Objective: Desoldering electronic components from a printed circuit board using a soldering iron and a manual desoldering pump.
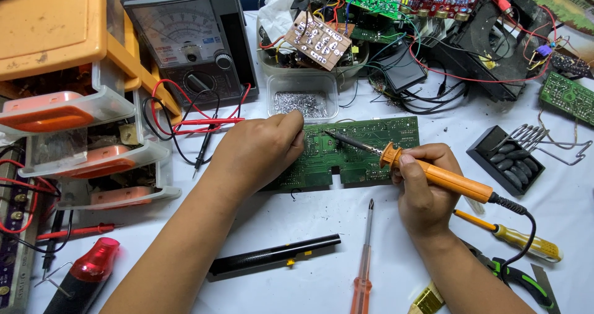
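1. Soldering is in hand: the orange-handled soldering iron (433, 173) is gripped closed in the right hand (426, 193), its metal tip laid on the green circuit board (359, 150).
2. The board, flat on the white table (297, 218), is pressed down by the left hand (257, 153), fingers curled at its edge.
3. A steady tip on the joint is judged necessary next.

Analog multimeter (189, 38) sits at eleven o'clock; black tube (272, 258) and red-handled screwdriver (365, 258) lie at six; pliers (523, 280) at four.
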